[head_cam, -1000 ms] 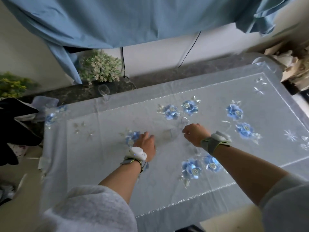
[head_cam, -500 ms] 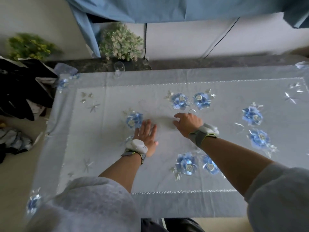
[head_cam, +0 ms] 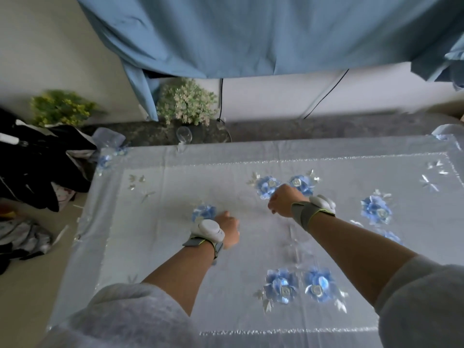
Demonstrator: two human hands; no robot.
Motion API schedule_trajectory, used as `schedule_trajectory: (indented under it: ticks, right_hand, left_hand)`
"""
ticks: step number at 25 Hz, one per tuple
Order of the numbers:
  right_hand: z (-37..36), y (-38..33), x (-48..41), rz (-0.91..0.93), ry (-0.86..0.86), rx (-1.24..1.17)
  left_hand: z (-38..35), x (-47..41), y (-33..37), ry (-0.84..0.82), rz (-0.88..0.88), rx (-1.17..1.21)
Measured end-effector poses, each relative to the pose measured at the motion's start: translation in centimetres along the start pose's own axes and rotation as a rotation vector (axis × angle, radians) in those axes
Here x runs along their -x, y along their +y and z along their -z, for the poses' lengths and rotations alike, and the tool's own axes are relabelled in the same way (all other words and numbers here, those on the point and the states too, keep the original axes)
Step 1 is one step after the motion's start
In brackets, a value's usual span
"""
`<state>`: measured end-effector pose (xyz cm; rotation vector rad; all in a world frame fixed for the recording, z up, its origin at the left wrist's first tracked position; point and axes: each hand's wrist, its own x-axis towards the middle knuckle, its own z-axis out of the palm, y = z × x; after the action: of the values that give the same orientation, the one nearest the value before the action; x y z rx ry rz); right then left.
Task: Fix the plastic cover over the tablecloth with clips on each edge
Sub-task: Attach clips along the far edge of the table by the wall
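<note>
Clear plastic cover (head_cam: pixel 155 247): lies flat over the pale tablecloth with blue embroidered flowers (head_cam: pixel 326 169), on the near side of the pale-flowered potted plant (head_cam: pixel 187 102).
Left hand (head_cam: pixel 227 228): nearer than the plant, on the cover. Flat and spread half a second ago, fingers now curled; contents not discernible.
Right hand (head_cam: pixel 283 203): nearer than the plant and to its right, fisted as before; contents likewise unclear.
No fitted clip identifiable; clipping judged not yet begun.

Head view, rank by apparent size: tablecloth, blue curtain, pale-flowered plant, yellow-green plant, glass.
1. tablecloth, fills most of the lower frame
2. blue curtain, cut off by the top edge
3. pale-flowered plant and yellow-green plant: look about alike, the yellow-green one is blurred, so not ranked
4. glass, smallest
</note>
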<state>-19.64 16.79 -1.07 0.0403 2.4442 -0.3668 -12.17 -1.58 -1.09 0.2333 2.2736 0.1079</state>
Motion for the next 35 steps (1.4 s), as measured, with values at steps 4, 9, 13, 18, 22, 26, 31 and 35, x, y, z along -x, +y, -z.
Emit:
schedule_trajectory:
  ticks: [4,9,13,18,22,26,31,35]
  right_hand:
    - [4.2,1.8,-2.0,-0.065,0.069,-0.349]
    - [8.0,4.0,-4.5,-0.112,0.154,-0.613]
    - [12.0,5.7,-7.0,-0.076,0.193,-0.675]
    - [15.1,8.1,-12.1,-0.033,0.289,-0.790]
    - [15.8,9.5,-16.2,0.017,0.306,-0.755]
    - [16.1,9.2,-19.3,0.046,0.343,-0.740]
    - [14.5,8.1,-23.5,0.063,0.300,-0.756]
    - [13.2,7.1,-25.6,0.050,0.213,-0.658]
  left_hand:
    - [4.3,-2.9,-0.1,0.038,-0.035,0.032]
    - [7.7,-6.1,2.2,0.223,-0.031,0.090]
    - [11.1,-9.4,4.4,0.358,-0.030,0.118]
    - [14.3,-15.0,6.6,0.532,0.000,0.062]
    - [15.3,-20.0,7.6,0.569,-0.010,0.032]
    - [14.7,-23.1,6.8,0.651,0.128,0.034]
    - [14.5,-24.4,6.5,0.711,0.163,-0.017]
    - [14.6,-24.8,6.5,0.696,0.164,-0.049]
